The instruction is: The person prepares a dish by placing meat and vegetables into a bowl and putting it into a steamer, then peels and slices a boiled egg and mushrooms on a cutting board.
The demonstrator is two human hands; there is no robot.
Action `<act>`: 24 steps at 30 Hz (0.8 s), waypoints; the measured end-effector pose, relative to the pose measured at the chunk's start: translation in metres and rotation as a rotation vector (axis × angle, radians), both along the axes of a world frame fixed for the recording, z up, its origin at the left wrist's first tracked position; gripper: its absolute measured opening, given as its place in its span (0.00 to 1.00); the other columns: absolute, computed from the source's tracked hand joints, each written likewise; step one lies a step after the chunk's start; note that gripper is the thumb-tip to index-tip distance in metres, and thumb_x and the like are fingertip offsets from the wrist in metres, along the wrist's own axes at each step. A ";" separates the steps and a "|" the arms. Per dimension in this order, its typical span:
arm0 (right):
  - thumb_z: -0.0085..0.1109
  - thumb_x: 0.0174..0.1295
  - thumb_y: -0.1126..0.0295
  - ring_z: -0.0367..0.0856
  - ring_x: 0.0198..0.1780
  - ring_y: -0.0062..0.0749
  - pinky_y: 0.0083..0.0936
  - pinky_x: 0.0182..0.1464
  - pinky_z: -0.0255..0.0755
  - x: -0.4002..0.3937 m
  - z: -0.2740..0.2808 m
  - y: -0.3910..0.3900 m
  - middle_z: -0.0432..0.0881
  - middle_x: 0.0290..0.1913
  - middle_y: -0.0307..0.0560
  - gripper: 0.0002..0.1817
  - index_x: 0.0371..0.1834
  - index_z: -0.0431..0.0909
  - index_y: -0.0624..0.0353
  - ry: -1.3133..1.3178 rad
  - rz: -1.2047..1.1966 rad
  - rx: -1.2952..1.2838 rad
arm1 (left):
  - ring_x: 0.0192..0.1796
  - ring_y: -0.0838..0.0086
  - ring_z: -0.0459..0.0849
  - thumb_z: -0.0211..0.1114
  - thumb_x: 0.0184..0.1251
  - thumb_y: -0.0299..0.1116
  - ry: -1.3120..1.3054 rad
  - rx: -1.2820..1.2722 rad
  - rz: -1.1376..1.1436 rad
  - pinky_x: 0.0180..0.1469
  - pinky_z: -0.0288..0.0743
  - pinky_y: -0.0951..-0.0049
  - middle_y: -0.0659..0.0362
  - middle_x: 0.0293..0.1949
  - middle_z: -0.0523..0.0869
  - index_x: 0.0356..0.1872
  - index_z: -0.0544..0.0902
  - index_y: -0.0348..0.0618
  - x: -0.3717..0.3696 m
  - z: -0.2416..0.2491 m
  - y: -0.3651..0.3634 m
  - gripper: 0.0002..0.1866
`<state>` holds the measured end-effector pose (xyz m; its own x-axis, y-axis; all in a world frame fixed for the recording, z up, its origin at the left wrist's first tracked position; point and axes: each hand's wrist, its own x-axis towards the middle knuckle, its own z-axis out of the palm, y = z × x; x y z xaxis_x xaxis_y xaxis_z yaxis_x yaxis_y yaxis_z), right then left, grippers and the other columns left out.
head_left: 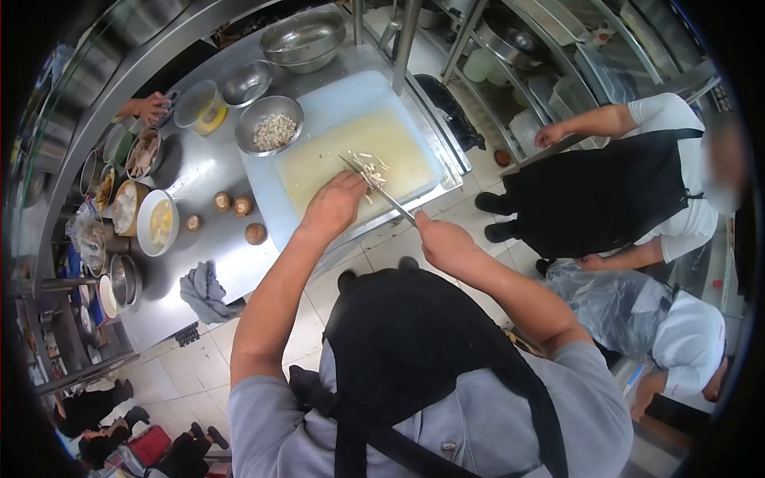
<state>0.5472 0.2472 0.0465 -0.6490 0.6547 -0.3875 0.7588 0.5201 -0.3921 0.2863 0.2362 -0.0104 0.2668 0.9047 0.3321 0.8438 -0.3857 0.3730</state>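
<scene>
A yellowish cutting board [319, 163] lies on a larger pale blue board [263, 187]. My right hand [445, 243] is closed round the handle of a knife [392, 201], whose blade reaches over the board. Pale cut strips of food [371, 169] lie around the blade. My left hand [336, 201] rests on the board beside the blade, fingers bent together; what they hold, if anything, is hidden. Behind the board stands a metal bowl [256, 113] with chopped pieces in it.
Several brown mushrooms [242, 205], a white bowl [151, 231] and a grey cloth [205, 292] are on the metal table at the left. Empty metal bowls [303, 36] stand at the back. Another person's hand [151, 107] reaches in at the left; a person in a black apron [594, 187] stands right.
</scene>
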 end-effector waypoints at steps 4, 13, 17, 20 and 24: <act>0.54 0.57 0.82 0.84 0.43 0.64 0.53 0.46 0.77 -0.002 0.018 -0.003 0.84 0.37 0.66 0.18 0.52 0.66 0.69 -0.042 -0.002 0.012 | 0.58 0.60 0.82 0.56 0.65 0.25 -0.040 0.022 0.024 0.60 0.79 0.62 0.53 0.50 0.87 0.45 0.85 0.40 0.000 -0.002 0.000 0.12; 0.51 0.59 0.82 0.84 0.43 0.64 0.53 0.46 0.77 -0.009 0.003 -0.002 0.84 0.36 0.66 0.19 0.54 0.66 0.70 -0.021 -0.028 -0.008 | 0.58 0.57 0.82 0.62 0.60 0.23 -0.092 0.031 0.030 0.57 0.80 0.59 0.54 0.50 0.85 0.45 0.85 0.40 0.001 -0.006 -0.006 0.12; 0.51 0.59 0.82 0.84 0.42 0.65 0.54 0.46 0.77 -0.006 0.019 -0.008 0.84 0.35 0.66 0.16 0.51 0.66 0.69 -0.042 0.002 0.021 | 0.56 0.59 0.82 0.63 0.61 0.25 -0.040 0.076 0.015 0.56 0.80 0.62 0.56 0.47 0.84 0.42 0.85 0.39 0.003 -0.005 -0.010 0.09; 0.51 0.58 0.82 0.84 0.41 0.65 0.55 0.45 0.77 -0.002 0.033 -0.013 0.84 0.34 0.67 0.15 0.49 0.66 0.69 -0.066 0.033 0.039 | 0.54 0.62 0.81 0.62 0.62 0.26 -0.024 0.073 0.036 0.55 0.80 0.64 0.57 0.44 0.83 0.41 0.85 0.38 0.005 -0.007 -0.009 0.08; 0.57 0.57 0.80 0.84 0.42 0.65 0.54 0.47 0.77 -0.008 -0.008 -0.012 0.84 0.36 0.66 0.19 0.52 0.65 0.68 -0.121 -0.032 -0.012 | 0.55 0.63 0.81 0.63 0.62 0.26 -0.017 0.079 0.060 0.55 0.80 0.65 0.57 0.44 0.84 0.41 0.85 0.39 0.005 -0.010 -0.010 0.08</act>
